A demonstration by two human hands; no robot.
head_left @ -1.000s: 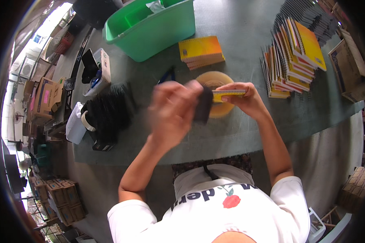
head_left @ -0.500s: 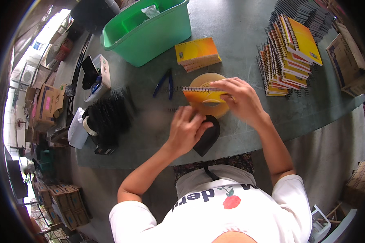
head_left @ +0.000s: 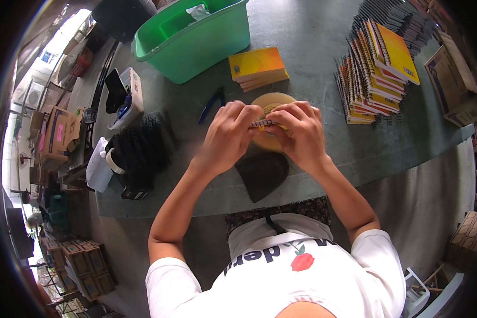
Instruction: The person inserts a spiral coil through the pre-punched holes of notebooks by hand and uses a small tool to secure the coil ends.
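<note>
My left hand [head_left: 229, 130] and my right hand [head_left: 301, 130] meet over the middle of the table. Both are closed on the bound edge of a small spiral notebook [head_left: 263, 123], the fingers pinching either end of its dark coil. Most of its yellow-orange cover is hidden by my hands. Beneath them lies a large roll of yellowish tape [head_left: 272, 98], partly covered. A flat black rounded pad [head_left: 263, 175] rests on the table closer to my body. Blue-handled pliers [head_left: 212, 106] lie just beyond my left hand.
A green plastic bin [head_left: 196, 50] stands at the back, with a stack of yellow-orange notepads [head_left: 258, 63] beside it. Spiral notebooks [head_left: 381, 79] are piled at right near a carton [head_left: 453, 85]. Black binding coils [head_left: 146, 138] and a white box [head_left: 132, 98] are at left.
My left hand has moved up and away from the black pad to the notebook's coil. The notebook is now held between both hands, its cover mostly hidden. The pad has shifted slightly.
</note>
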